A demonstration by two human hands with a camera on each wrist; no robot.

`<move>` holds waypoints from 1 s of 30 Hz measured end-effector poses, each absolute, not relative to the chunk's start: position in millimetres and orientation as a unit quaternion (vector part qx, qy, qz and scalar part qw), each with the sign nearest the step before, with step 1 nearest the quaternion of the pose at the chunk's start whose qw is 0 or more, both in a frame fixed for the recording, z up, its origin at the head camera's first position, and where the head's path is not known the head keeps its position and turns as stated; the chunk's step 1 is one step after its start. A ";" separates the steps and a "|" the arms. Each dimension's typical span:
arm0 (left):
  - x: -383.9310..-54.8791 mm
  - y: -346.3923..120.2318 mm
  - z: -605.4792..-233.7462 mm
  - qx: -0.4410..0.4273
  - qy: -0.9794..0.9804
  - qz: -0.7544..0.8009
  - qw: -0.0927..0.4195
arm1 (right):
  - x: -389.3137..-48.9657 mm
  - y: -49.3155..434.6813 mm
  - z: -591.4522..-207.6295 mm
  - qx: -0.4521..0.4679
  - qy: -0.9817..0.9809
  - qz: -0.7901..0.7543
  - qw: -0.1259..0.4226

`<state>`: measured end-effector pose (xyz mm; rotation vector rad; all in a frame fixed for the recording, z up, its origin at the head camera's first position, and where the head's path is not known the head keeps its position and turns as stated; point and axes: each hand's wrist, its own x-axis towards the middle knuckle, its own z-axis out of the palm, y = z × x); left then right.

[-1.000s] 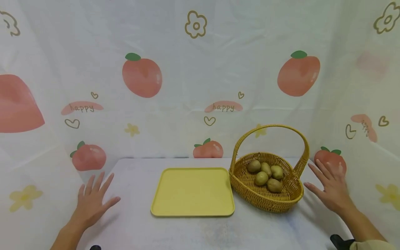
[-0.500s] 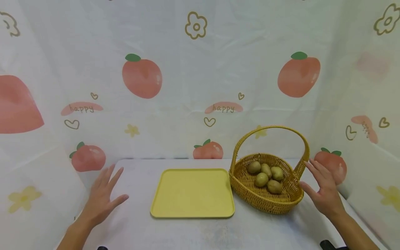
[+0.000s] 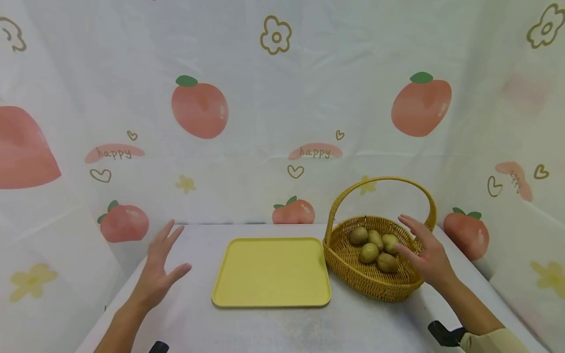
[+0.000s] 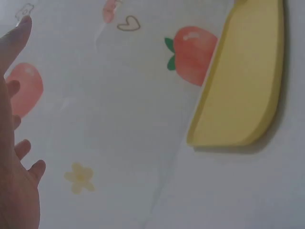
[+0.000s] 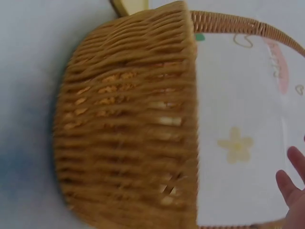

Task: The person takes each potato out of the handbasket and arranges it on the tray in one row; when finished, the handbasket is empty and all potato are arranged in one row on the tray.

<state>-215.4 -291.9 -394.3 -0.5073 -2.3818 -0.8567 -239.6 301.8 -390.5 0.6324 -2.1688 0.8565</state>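
A wicker basket with a tall arched handle stands right of centre in the head view, with several brown-green kiwis inside. Over its right side my right hand hovers, fingers extended, holding nothing. In the right wrist view the woven basket wall fills much of the picture, and some fingers show at the right edge. To the left of a yellow rectangular tray, my left hand is raised with fingers spread and holds nothing. The tray lies apart from that hand in the left wrist view.
Tray and basket stand side by side on a white table. Behind and at the sides hangs a white curtain printed with peaches, flowers and hearts. Dark wrist straps show near the bottom edge.
Both hands have moved inward. My right hand has come from beside the basket to over its right side, and my left hand has shifted right toward the tray. Basket, kiwis and tray stay put.
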 end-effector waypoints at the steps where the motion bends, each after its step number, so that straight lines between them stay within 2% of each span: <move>1: -215.7 -289.5 -393.1 -0.186 -0.884 -0.328 0.276 | -242.1 298.8 -388.5 0.246 -0.839 0.333 0.353; 7: -220.4 -277.3 -390.5 -0.183 -0.869 -0.358 0.288 | -259.1 285.2 -377.4 0.204 -0.870 0.333 0.302; 15: -227.6 -262.2 -406.2 -0.206 -0.840 -0.419 0.276 | -289.6 272.4 -362.9 0.192 -0.892 0.364 0.187; 19: -229.3 -257.5 -419.3 -0.208 -0.835 -0.451 0.238 | -308.9 272.4 -361.5 0.189 -0.900 0.375 0.120; 22: -231.4 -256.3 -430.0 -0.198 -0.843 -0.465 0.182 | -322.8 272.5 -365.0 0.191 -0.902 0.379 0.077; 26: -235.2 -256.6 -442.8 -0.164 -0.850 -0.492 0.099 | -339.2 271.3 -374.4 0.191 -0.906 0.377 0.037; 30: -238.8 -258.5 -453.5 -0.134 -0.844 -0.517 0.056 | -351.0 268.7 -383.4 0.188 -0.909 0.373 0.010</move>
